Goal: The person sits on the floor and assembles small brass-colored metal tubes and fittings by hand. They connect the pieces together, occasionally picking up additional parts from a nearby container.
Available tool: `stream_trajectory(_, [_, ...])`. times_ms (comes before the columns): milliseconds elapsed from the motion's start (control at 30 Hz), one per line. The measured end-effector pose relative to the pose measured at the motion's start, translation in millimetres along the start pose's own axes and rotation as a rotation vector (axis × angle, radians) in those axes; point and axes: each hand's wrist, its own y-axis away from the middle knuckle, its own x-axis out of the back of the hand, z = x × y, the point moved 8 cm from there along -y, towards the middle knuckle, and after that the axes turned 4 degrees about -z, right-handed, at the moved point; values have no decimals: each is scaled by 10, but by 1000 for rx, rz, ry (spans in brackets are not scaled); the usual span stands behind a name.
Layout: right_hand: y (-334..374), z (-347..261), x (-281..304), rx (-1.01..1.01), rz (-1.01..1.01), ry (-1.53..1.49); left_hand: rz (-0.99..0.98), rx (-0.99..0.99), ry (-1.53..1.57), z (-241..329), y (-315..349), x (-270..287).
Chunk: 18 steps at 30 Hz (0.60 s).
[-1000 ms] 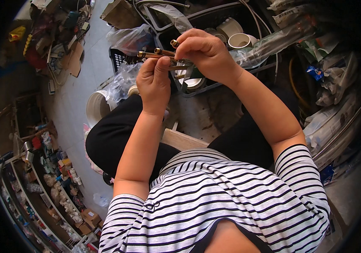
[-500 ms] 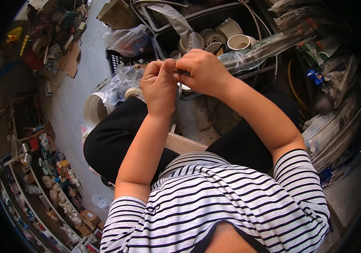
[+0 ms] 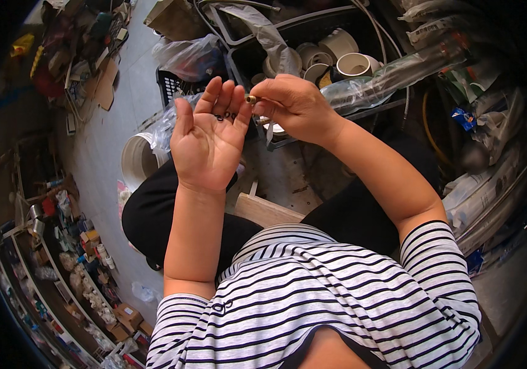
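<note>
My left hand [image 3: 207, 147] is open, palm up, with its fingers spread. Several small black rings [image 3: 223, 117] that look like rubber O-rings lie across the base of its fingers. Beside those fingertips, my right hand [image 3: 297, 111] pinches a small brass fitting [image 3: 251, 99] between thumb and fingers. The fitting's open round end points toward the left hand. Its other end is hidden by the right hand's fingers. A second small brass-coloured piece [image 3: 263, 121] shows just below the right hand; I cannot tell whether it is held.
Beyond my hands stands a black crate [image 3: 239, 58] with white pipe fittings [image 3: 354, 64] in it. Plastic-wrapped tubes [image 3: 392, 74] cross it at the right. A white bucket [image 3: 137, 161] lies near my left knee. Crowded shelves [image 3: 60, 264] line the left; a wooden board [image 3: 269, 210] is between my legs.
My left hand has let go, moved slightly left and turned palm up with its fingers opened, showing the black rings. The right hand has stayed nearly in place, holding the brass fitting.
</note>
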Motion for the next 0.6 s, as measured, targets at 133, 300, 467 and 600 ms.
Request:
stream_trajectory(133, [-4,-1,22,-72,-4,-77,-111,-41,18,-19,25,-70])
stream_trajectory(300, [-38,-26,-10,-102,-26,-156,-188,-44,191,6,-5,-26])
stream_trajectory(467, [-44,68,-65,-109,176,-74,-80,-116,201,18,-144,188])
stream_trajectory(600, [-132,255,229,-127,144,-217,-343,99,4,96,-143,-176])
